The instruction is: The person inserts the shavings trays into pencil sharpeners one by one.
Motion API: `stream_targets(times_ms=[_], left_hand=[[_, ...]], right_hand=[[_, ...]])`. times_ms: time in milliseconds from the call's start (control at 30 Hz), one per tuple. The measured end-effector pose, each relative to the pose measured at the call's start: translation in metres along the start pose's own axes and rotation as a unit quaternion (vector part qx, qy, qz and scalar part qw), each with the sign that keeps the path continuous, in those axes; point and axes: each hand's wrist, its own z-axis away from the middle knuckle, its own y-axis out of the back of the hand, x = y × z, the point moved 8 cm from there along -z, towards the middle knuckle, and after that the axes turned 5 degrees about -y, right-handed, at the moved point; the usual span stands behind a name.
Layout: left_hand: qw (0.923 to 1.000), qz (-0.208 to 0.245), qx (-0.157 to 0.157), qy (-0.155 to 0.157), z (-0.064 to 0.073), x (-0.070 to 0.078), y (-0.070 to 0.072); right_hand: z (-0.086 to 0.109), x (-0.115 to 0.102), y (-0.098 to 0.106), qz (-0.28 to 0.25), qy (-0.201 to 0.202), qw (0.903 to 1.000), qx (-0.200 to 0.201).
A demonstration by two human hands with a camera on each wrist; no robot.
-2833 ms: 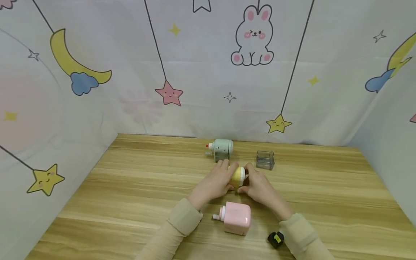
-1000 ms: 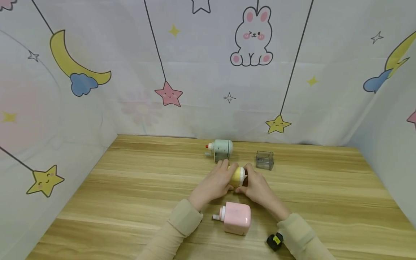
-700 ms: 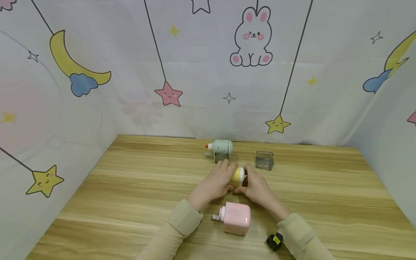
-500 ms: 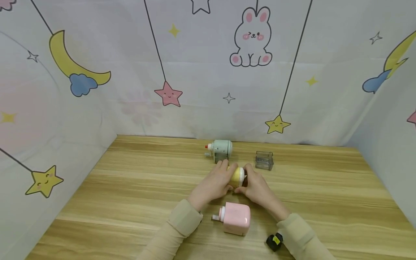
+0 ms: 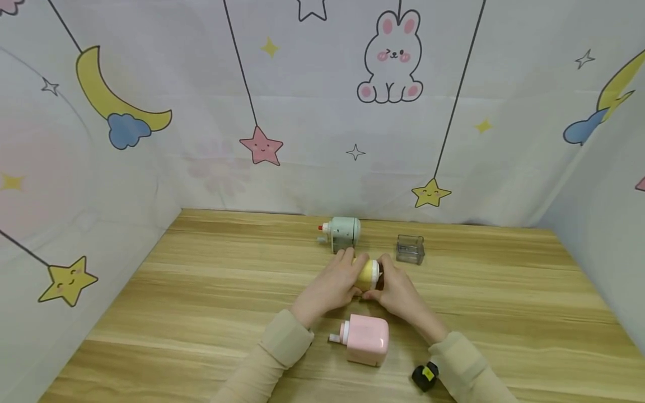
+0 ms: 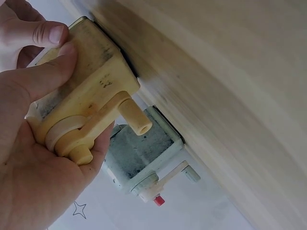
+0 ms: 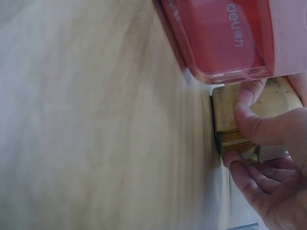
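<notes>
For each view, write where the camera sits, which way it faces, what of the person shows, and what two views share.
Head: on the head, facing forward and down at the table; left hand, right hand and sleeves show.
Left wrist: worn there, facing the crank of the yellow sharpener; mainly the left hand shows.
Right wrist: worn there, facing the yellow sharpener and pink sharpener; mainly the right hand shows.
Shared by head and left wrist: the pale green sharpener.

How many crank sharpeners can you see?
3: rounded pale green sharpener at back, boxy yellow sharpener in left hand and right hand, boxy pink sharpener in front. Others may be hidden.
</notes>
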Motion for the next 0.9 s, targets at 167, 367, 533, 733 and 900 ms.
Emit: stream_targets(times_ms=[167, 367, 533, 733, 900], left_hand=[[1.0, 0.0, 0.002, -0.001, -0.001, 0.0, 0.001], [0.9999, -0.005, -0.006, -0.011, 0.001, 0.003, -0.002], [1.0, -0.001, -0.001, -0.009, 0.003, 0.004, 0.0], [0.9998, 0.02, -0.001, -0.007, 0.001, 0.001, 0.003], [0.9984, 0.054, -0.014, -0.009, -0.001, -0.006, 0.001]], right_hand=[[-0.001, 0.0, 0.001, -0.001, 0.001, 1.0, 0.0], [0.002, 0.005, -0.003, -0.018, -0.009, 0.9996, -0.018], [0.003, 0.003, -0.004, -0.018, 0.003, 0.9997, -0.019], [-0.001, 0.001, -0.002, -0.003, 0.009, 0.9998, -0.016], [-0.002, 0.003, -0.006, -0.009, -0.002, 0.9996, -0.027]])
